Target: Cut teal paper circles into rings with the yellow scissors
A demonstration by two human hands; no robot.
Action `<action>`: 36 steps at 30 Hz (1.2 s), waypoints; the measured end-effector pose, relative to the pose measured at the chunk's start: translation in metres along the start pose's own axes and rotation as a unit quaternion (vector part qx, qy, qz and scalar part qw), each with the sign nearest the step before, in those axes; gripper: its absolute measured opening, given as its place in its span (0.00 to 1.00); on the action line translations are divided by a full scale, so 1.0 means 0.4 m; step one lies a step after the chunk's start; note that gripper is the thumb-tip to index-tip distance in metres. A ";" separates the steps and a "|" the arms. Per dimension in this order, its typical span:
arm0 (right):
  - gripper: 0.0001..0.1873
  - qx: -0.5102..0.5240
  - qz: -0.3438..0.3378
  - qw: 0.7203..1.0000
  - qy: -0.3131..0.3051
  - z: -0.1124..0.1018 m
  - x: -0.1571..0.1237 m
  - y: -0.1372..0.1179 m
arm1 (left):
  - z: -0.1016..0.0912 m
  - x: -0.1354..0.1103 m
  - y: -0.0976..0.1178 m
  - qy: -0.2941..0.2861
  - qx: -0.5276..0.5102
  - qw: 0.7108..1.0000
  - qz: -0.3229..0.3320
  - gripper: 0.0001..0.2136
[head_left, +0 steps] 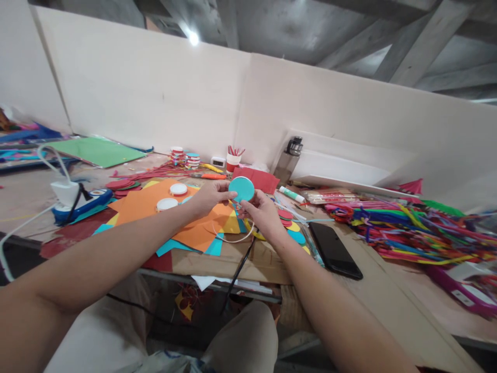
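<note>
A round turquoise disc [241, 188] with a pale rim is held up above the table between both hands. My left hand [214, 198] pinches its left edge, thumb on the face. My right hand [265, 213] grips the lower right edge. A thin white loop of cord [233, 241] hangs just below the hands. Under them lie overlapping orange sheets [135, 207], with turquoise and yellow sheets beneath. Two white round pieces, one nearer [167, 204] and one farther [178, 189], rest on the orange paper.
Right of my hands lie a black phone [335, 249], a glue stick [292, 194] and a heap of coloured pipe cleaners [407, 228]. A bottle [288, 161] and a paper cup [233, 160] stand at the back. On the left is a blue power strip [83, 206] with a white charger.
</note>
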State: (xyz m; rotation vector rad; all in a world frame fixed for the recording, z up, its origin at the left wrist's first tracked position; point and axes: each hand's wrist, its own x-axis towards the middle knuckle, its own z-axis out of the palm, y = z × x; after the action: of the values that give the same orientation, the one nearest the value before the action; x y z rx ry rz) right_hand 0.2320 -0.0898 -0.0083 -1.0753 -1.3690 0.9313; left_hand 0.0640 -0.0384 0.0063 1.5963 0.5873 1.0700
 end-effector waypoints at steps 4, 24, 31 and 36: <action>0.13 -0.012 -0.001 1.000 -0.011 0.003 -0.003 0.005 | -0.007 0.006 -0.001 0.001 0.018 1.000 0.011 0.09; 0.16 -0.209 -0.011 0.978 0.002 -0.014 0.002 0.023 | -0.063 0.045 -0.051 0.075 -0.022 0.997 -0.008 0.17; 0.20 -0.117 0.069 0.979 -0.153 0.012 -0.048 -0.048 | -0.131 0.065 -0.071 0.103 0.043 0.989 -0.092 0.15; 0.23 -0.008 0.149 0.931 -0.333 0.050 -0.115 -0.101 | -0.146 0.069 -0.077 0.136 0.137 0.972 -0.132 0.13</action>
State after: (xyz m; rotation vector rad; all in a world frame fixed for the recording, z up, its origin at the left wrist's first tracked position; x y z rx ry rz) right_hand 0.2072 -0.1442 0.0158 -1.0382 -1.7820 1.6138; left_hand 0.0313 0.0224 -0.0123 1.5579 1.1431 1.0446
